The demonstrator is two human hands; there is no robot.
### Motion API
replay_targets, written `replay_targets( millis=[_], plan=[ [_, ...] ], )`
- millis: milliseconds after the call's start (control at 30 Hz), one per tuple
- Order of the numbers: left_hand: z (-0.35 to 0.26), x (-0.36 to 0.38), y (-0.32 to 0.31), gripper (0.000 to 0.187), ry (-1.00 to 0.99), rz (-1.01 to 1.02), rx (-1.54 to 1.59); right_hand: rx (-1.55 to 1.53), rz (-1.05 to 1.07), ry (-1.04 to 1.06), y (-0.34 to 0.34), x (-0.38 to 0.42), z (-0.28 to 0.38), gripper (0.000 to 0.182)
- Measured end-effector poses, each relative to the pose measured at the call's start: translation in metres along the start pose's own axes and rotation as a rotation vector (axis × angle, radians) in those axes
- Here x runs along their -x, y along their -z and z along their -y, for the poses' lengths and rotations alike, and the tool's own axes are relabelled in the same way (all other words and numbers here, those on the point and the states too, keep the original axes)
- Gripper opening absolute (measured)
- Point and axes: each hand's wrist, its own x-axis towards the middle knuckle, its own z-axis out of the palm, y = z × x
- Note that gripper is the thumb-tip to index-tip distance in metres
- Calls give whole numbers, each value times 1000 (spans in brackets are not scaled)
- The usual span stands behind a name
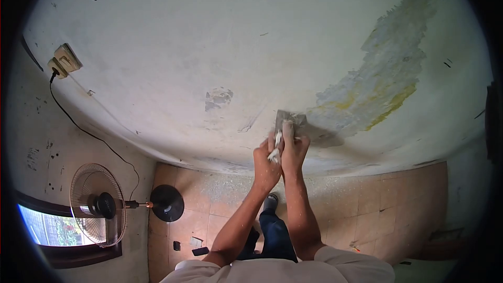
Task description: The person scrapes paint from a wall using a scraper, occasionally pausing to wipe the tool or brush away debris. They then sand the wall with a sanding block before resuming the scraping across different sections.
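Observation:
Both of my hands are closed together round the pale, dusty handle of a putty knife (pixel 289 117). Its broad grey blade lies against the white wall. My left hand (pixel 266 166) grips low on the handle, and my right hand (pixel 294 151) wraps it from the right with a finger stretched up along the blade. To the right of the blade, a wide patch of bared wall (pixel 367 84) shows grey and yellow where the paint is off. A smaller bared patch (pixel 218 99) sits to the left. White flecks cover my forearms.
A standing fan (pixel 98 205) with a round black base (pixel 167 203) is at the left, its cord (pixel 89 132) running to a wall socket (pixel 56 67). Paint flakes litter the tiled floor (pixel 209 230) along the wall. Small dark items (pixel 200 251) lie near my feet.

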Motion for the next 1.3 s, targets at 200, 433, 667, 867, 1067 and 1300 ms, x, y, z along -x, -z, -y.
replay_targets(
  millis=[200,433,667,867,1067,1300],
  plan=[
    [-6,26,-5,17,4,-45,-3,-287,118,-125,17,15,-17,55],
    [-46,9,-14,24,-44,-34,-1,57,37,-36,16,1,30,58],
    [-28,23,-25,24,-53,-31,13,2,86,-28,26,7,32,60],
    [-51,6,-28,23,69,-42,-34,-41,51,-30,25,-9,27,60],
    [-43,18,-29,25,-20,-25,79,-26,23,-87,33,1,26,58],
    [-96,-10,-28,20,-78,22,45,-46,27,15,14,-20,69,53]
  ],
)
